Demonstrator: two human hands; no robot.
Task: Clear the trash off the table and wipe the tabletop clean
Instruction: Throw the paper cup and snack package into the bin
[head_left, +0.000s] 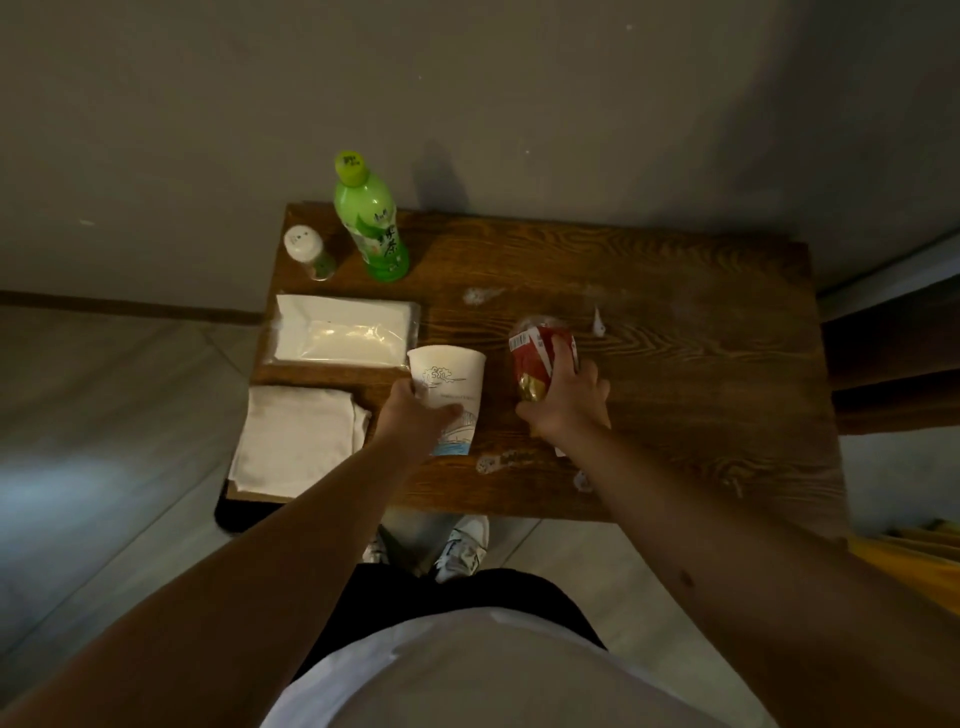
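Observation:
My left hand (415, 410) grips a white paper cup (452, 376) with a blue drawing on it, near the front middle of the wooden table (675, 415). To its right, my right hand (569, 397) holds a crumpled red wrapper (535, 358) with a barcode label. Small white paper scraps lie on the tabletop: one scrap at the back (480, 295), another scrap (598, 322) beside the wrapper, and crumbs (498, 461) near the front edge. A folded white cloth (298, 439) lies at the front left corner.
A green tea bottle (370, 221) and a small white-capped jar (309, 253) stand at the back left. A pack of tissues (343, 330) lies behind the cloth. The table stands against a grey wall; my shoes (462, 551) are below its front edge.

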